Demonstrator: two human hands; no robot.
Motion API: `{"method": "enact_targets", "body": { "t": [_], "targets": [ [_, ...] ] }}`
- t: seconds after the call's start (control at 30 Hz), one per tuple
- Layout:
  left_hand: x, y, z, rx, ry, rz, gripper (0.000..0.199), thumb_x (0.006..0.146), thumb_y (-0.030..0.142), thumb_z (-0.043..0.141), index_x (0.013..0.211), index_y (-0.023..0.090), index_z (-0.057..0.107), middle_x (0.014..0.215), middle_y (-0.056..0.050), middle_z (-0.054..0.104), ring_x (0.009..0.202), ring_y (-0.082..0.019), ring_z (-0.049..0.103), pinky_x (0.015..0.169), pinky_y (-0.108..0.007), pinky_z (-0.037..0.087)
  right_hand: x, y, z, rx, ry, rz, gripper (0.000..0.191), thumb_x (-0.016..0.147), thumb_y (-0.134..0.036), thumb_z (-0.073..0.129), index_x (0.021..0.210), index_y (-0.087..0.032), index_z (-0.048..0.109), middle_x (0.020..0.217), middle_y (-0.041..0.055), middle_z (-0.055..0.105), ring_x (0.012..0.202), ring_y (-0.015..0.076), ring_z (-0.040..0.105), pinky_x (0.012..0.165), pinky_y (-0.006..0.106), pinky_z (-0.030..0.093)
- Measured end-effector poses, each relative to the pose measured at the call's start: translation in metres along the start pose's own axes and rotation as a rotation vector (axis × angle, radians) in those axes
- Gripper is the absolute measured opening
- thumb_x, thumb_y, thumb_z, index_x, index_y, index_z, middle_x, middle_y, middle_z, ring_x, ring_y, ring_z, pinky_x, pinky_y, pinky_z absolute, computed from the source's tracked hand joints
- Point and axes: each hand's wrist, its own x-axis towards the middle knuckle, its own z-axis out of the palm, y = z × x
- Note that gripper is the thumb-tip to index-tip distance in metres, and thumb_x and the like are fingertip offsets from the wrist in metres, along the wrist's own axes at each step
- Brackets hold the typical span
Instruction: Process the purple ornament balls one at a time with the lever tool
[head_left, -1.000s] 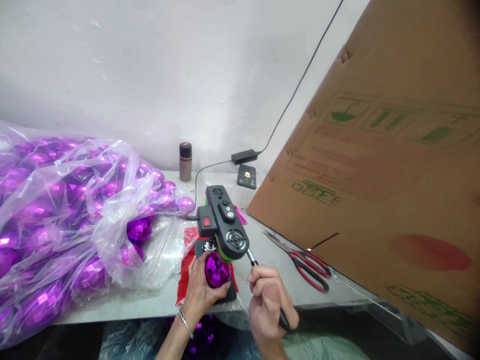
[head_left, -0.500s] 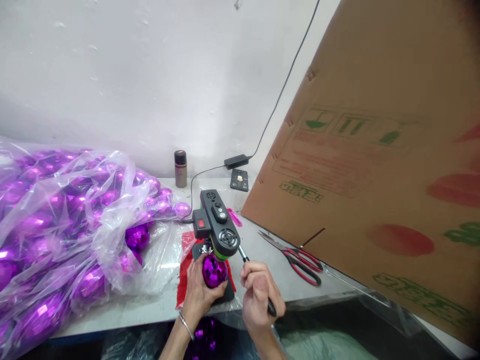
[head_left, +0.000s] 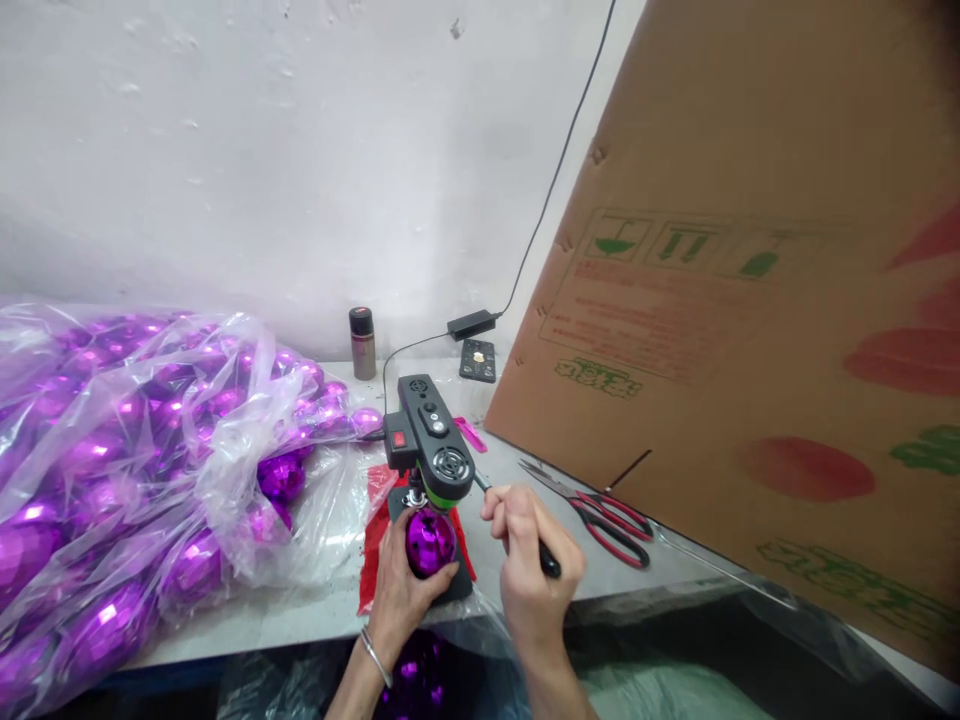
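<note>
Under the head of a small black bench drill press (head_left: 437,437) with a green ring, my left hand (head_left: 397,575) grips a shiny purple ball ornament (head_left: 430,543). The ball is close below the ring; whether it touches the tool is hidden. My right hand (head_left: 534,560) is wrapped round the black-ended lever handle (head_left: 550,560), whose metal rod runs to the machine's right side. Red cloth (head_left: 373,560) lies beneath the machine's black base.
Clear plastic bags (head_left: 247,440) of purple balls fill the left of the table. Red-handled scissors (head_left: 600,515) lie right, beside a big cardboard box (head_left: 675,400). Behind stand a black-capped bottle (head_left: 363,345), a power adapter (head_left: 472,324) and a dark flat card-like item (head_left: 478,361).
The lever handle has swung upward, and my right hand has moved up and slightly right with it. My left hand keeps the ball in nearly the same place. The view has shifted slightly.
</note>
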Motion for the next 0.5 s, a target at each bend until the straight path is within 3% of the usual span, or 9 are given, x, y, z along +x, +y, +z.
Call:
{"method": "enact_targets", "body": {
  "t": [0.1,0.2,0.27,0.33,0.4,0.43,0.5],
  "targets": [
    [-0.039,-0.026,-0.004,0.069,0.009,0.091,0.090,0.071,0.047,0.100,0.150,0.022,0.065,0.146,-0.020,0.075,0.136,-0.045,0.073,0.115,-0.066,0.061,0.006,-0.008,0.002,0.000,0.025,0.003,0.051,0.117,-0.034,0.054,0.067,-0.024,0.050,0.061,-0.0026,0.053,0.059,0.0149,0.061,0.056,0.028,0.044],
    [-0.081,-0.057,-0.007,0.202,0.052,0.284,0.110,0.054,0.069,0.106,0.147,0.023,0.069,0.145,-0.024,0.075,0.137,-0.052,0.072,0.114,-0.068,0.061,-0.004,0.001,-0.001,-0.003,0.019,-0.008,0.049,0.117,-0.033,0.055,0.069,-0.023,0.055,0.063,-0.0011,0.056,0.058,0.0144,0.060,0.051,0.029,0.038],
    [-0.085,-0.065,-0.018,0.287,0.096,0.339,0.110,0.065,0.085,0.094,0.151,0.022,0.067,0.150,-0.026,0.072,0.141,-0.052,0.068,0.114,-0.066,0.060,-0.012,0.009,-0.002,0.007,0.032,-0.030,0.047,0.116,-0.030,0.056,0.069,-0.022,0.056,0.064,-0.0005,0.058,0.058,0.0142,0.060,0.051,0.029,0.036],
    [-0.060,-0.056,-0.043,0.368,0.189,0.321,0.091,0.092,0.083,0.069,0.158,0.021,0.060,0.159,-0.025,0.066,0.149,-0.048,0.063,0.117,-0.064,0.058,-0.018,0.016,-0.002,0.020,0.060,-0.049,0.047,0.114,-0.027,0.058,0.068,-0.022,0.055,0.063,-0.0004,0.056,0.059,0.0153,0.061,0.052,0.030,0.037],
    [-0.011,-0.035,-0.079,0.476,0.323,0.241,0.062,0.112,0.061,0.048,0.159,0.022,0.058,0.162,-0.022,0.064,0.153,-0.042,0.058,0.122,-0.063,0.053,-0.020,0.019,-0.002,0.020,0.076,-0.055,0.047,0.113,-0.025,0.059,0.066,-0.022,0.055,0.061,-0.0006,0.054,0.059,0.0164,0.061,0.053,0.030,0.037],
    [0.017,-0.023,-0.099,0.554,0.349,0.176,0.054,0.113,0.049,0.048,0.158,0.020,0.059,0.161,-0.022,0.063,0.153,-0.041,0.057,0.125,-0.064,0.050,-0.020,0.019,-0.002,0.011,0.077,-0.053,0.047,0.113,-0.025,0.060,0.066,-0.022,0.055,0.061,-0.0005,0.054,0.058,0.0165,0.061,0.052,0.030,0.037],
    [0.069,-0.002,-0.133,0.704,0.256,0.006,0.046,0.110,0.027,0.048,0.152,0.014,0.063,0.158,-0.025,0.064,0.151,-0.042,0.058,0.128,-0.064,0.045,-0.019,0.017,-0.003,-0.012,0.063,-0.045,0.047,0.113,-0.026,0.059,0.066,-0.022,0.054,0.062,-0.0001,0.056,0.056,0.0156,0.059,0.050,0.030,0.034]
  ]
}}
